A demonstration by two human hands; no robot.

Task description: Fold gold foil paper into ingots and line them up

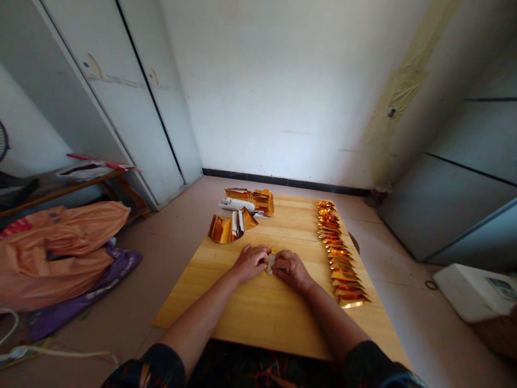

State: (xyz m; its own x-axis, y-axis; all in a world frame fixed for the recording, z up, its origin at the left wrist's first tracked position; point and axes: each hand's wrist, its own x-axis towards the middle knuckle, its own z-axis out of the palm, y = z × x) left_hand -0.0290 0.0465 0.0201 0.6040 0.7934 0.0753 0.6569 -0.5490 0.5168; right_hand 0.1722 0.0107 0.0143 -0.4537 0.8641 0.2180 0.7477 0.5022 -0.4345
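Note:
Near the middle of the wooden table (242, 302), my left hand (252, 261) and my right hand (291, 269) face each other over a small piece of gold foil paper (272, 264), its pale side showing between them. The fingers of both hands are bent and closed on its two sides. Part of the paper is hidden under the fingertips. Beyond my left hand lies a curved, loose stack of gold paper sheets (222, 228). To the right of my right hand runs a long row of folded gold paper pieces (341, 264), overlapping one another.
A further pile of gold and white paper (264, 202) lies at the table's far left. On the floor at left are an orange bag (60, 253) and a purple bag (100, 285). A white box (472, 291) stands to the right, and a grey cabinet (121, 81) stands behind left.

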